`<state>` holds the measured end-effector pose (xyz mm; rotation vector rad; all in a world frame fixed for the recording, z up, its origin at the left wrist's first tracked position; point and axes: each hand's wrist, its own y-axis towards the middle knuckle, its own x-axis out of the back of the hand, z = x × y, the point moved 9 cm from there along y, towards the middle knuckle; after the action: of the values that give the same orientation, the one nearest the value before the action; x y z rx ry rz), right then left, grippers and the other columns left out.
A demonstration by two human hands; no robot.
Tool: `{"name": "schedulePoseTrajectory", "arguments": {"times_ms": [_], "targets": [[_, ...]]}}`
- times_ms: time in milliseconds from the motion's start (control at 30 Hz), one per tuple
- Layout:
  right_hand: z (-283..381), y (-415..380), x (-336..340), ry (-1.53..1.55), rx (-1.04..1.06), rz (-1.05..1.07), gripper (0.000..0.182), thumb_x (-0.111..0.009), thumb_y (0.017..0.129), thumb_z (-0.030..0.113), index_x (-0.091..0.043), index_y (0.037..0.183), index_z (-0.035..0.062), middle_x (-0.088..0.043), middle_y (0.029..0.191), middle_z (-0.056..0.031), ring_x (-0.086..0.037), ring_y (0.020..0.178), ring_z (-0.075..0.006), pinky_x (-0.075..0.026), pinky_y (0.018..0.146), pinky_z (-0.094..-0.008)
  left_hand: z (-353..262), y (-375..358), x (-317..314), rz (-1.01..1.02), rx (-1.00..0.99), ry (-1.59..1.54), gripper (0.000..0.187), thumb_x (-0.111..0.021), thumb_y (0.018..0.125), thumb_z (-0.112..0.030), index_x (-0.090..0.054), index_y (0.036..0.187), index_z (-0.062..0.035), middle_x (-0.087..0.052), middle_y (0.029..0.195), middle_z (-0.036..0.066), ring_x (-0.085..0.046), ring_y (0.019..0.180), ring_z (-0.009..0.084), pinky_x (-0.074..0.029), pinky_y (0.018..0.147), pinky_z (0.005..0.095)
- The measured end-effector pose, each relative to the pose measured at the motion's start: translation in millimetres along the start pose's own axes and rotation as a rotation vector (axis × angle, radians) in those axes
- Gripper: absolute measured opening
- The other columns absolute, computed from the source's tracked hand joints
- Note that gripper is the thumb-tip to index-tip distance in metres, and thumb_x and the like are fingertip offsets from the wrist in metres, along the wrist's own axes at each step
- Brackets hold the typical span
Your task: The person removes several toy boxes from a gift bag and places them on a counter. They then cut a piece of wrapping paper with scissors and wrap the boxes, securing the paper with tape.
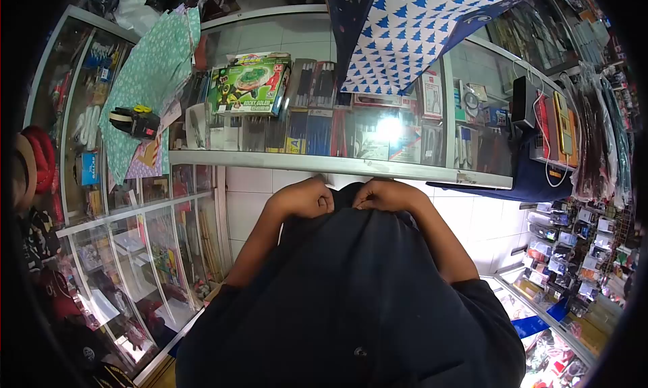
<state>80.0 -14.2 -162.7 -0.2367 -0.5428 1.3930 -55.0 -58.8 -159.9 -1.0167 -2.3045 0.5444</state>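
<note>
My left hand [304,198] and my right hand [386,195] are closed into fists side by side in front of my chest. Both pinch the upper edge of a dark shirt [351,287] that hangs down and fills the lower middle of the view. The knuckles of the two hands nearly touch. Just beyond them runs the white front edge of a glass counter [324,162].
On the counter top lie a green toy box [248,84], a black tape dispenser [135,121], teal wrapping paper [155,71] and blue triangle-patterned paper [418,30]. Pens show under the glass. A glass showcase [135,253] stands left, and racks of packaged goods [574,266] stand right.
</note>
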Motion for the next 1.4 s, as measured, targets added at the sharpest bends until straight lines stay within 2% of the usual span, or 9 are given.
{"name": "schedulePoseTrajectory", "arguments": {"times_ms": [33,67,300,433,533,633,800,1167,1400], "targets": [[-10,1,-5,0.024,-0.104,0.066,0.019,-0.073,0.098,0.016,-0.079,0.113,0.0044,-0.079,0.108,-0.0124,-0.074,0.1,-0.023,-0.057,0.091,-0.0361,2,1,-3,0.0,0.001,-0.002,0.023,-0.058,0.088,-0.01,-0.076,0.101,-0.0023,-0.076,0.083,0.011,-0.073,0.076,0.0223,-0.057,0.076,0.0351],[0,-2,0,-0.047,0.014,0.04,0.02,-0.073,0.098,0.016,-0.079,0.113,0.0041,-0.079,0.107,-0.0111,-0.073,0.098,-0.0211,-0.057,0.09,-0.0355,9,4,-9,0.023,0.024,0.001,0.022,-0.062,0.086,-0.011,-0.076,0.101,-0.0027,-0.076,0.083,0.01,-0.073,0.075,0.0219,-0.057,0.074,0.0348],[10,-15,1,-0.112,0.126,0.095,0.021,-0.074,0.096,0.015,-0.077,0.113,0.0028,-0.077,0.105,-0.0132,-0.073,0.097,-0.0265,-0.057,0.088,-0.0374,-12,-4,-14,0.241,0.254,0.153,0.023,-0.071,0.079,-0.014,-0.077,0.099,-0.0058,-0.077,0.087,0.009,-0.073,0.074,0.0195,-0.058,0.067,0.0357],[7,-4,-8,-0.204,0.128,0.086,0.016,-0.073,0.094,0.015,-0.075,0.103,0.0014,-0.075,0.1,-0.0151,-0.072,0.093,-0.0338,-0.056,0.084,-0.0427,-24,8,-19,0.044,0.043,0.463,0.017,-0.066,0.089,-0.024,-0.072,0.09,-0.0077,-0.075,0.085,0.013,-0.074,0.082,0.035,-0.058,0.073,0.0469],[9,0,-10,-0.356,0.081,0.071,0.019,-0.07,0.094,0.024,-0.069,0.093,0.0053,-0.072,0.09,-0.0155,-0.071,0.093,-0.0383,-0.055,0.08,-0.0471,-23,10,-27,0.055,-0.092,0.525,0.026,-0.06,0.097,-0.032,-0.068,0.087,-0.0085,-0.073,0.087,0.015,-0.071,0.087,0.0412,-0.056,0.076,0.0518],[12,-13,-6,-0.5,-0.059,0.16,0.019,-0.068,0.095,0.026,-0.069,0.102,0.0091,-0.072,0.094,-0.0152,-0.071,0.094,-0.0367,-0.054,0.08,-0.0487,-30,7,-25,0.059,-0.213,0.482,0.031,-0.058,0.101,-0.035,-0.069,0.089,-0.0084,-0.073,0.09,0.015,-0.071,0.088,0.0407,-0.055,0.077,0.0511],[1,-23,-17,-0.592,-0.004,0.241,0.027,-0.06,0.102,0.039,-0.067,0.108,0.0132,-0.073,0.096,-0.0121,-0.071,0.095,-0.0343,-0.055,0.081,-0.0482,-43,15,-18,0.035,-0.284,0.436,0.037,-0.056,0.103,-0.038,-0.068,0.089,-0.0065,-0.072,0.09,0.017,-0.069,0.089,0.042,-0.053,0.079,0.0513],[4,-67,-3,-0.513,-0.089,-0.026,0.026,-0.049,0.109,0.033,-0.067,0.111,0.0143,-0.073,0.092,-0.0146,-0.071,0.092,-0.0375,-0.055,0.08,-0.0531,-66,33,-20,0.043,-0.385,0.463,0.042,-0.054,0.104,-0.042,-0.068,0.089,-0.0051,-0.071,0.088,0.018,-0.068,0.089,0.0429,-0.052,0.078,0.0515],[26,-41,-8,-0.567,0.012,-0.091,0.023,-0.056,0.101,0.025,-0.069,0.112,0.0101,-0.073,0.09,-0.0166,-0.073,0.088,-0.0393,-0.056,0.077,-0.052,-34,2,-13,-0.023,-0.084,0.384,0.025,-0.058,0.099,-0.029,-0.07,0.095,-0.0076,-0.073,0.094,0.016,-0.07,0.089,0.0411,-0.052,0.079,0.0515]]}}
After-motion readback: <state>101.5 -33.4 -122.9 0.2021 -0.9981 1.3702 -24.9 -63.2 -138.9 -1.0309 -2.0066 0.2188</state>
